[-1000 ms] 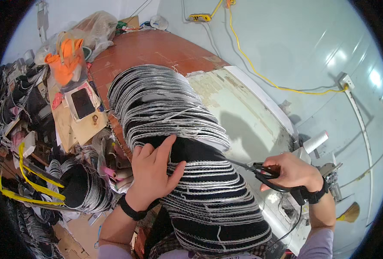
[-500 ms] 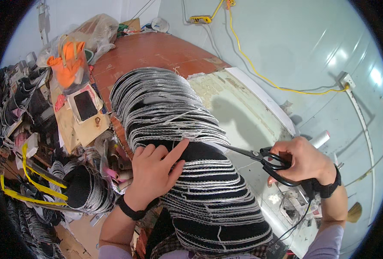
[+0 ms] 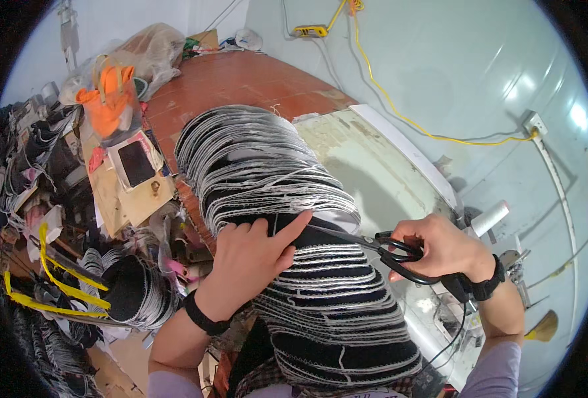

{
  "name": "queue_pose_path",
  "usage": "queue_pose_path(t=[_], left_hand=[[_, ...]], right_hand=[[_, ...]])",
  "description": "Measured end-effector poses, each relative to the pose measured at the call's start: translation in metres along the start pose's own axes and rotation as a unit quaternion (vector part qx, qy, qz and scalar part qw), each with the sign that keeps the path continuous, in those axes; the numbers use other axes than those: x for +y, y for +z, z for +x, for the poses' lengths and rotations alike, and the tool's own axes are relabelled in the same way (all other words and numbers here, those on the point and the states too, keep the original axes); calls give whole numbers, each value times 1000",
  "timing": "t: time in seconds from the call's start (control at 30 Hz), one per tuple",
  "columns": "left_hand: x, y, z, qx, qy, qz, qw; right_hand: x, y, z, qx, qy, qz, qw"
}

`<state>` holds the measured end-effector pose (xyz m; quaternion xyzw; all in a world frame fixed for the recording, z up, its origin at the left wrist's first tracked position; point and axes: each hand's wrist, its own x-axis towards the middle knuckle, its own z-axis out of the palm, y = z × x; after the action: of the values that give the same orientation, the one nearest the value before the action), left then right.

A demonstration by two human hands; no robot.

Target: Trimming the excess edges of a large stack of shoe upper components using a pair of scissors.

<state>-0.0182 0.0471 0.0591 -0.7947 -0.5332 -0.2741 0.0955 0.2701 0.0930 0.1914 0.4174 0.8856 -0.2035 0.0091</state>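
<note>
Head view: scissors [image 3: 373,243] point leftward at the left hand [image 3: 249,262] over a row of black, white-edged pieces [image 3: 337,285]

From my remote seat, I see the left hand spread and apparently empty, fingers resting on the row, index stretched toward its right side; the right hand [image 3: 443,249] grips the scissors' black handles, off the row's right side, blade tips just beside that index fingertip, though I cannot tell whether they touch; the row lies under the left hand, the nearer one, its long axis running from the lower edge of view up and left past the pale panel's [image 3: 367,172] left edge onto the table's red-brown part [image 3: 267,76]; lettering on the garment [image 3: 360,395] is cut off, and I can read no label
</note>
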Motion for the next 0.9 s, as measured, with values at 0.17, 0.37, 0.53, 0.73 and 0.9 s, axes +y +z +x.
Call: queue_pose_path(t=[0.17, 0.37, 0.53, 0.73, 0.9], left_hand=[[-9, 13, -3, 40, -19, -4, 999], [-8, 5, -13, 89, -30, -74, 993], [-10, 9, -13, 73, -34, -68, 994], [-13, 7, -15, 102, 17, -55, 993], [-13, 12, -16, 145, 18, -78, 986]], right_hand=[[7, 8, -7, 1, 23, 34, 999], [9, 6, -11, -13, 56, 27, 998], [6, 8, -8, -18, 54, 25, 998], [12, 13, -15, -13, 43, 19, 999], [11, 13, -16, -22, 46, 25, 998]])
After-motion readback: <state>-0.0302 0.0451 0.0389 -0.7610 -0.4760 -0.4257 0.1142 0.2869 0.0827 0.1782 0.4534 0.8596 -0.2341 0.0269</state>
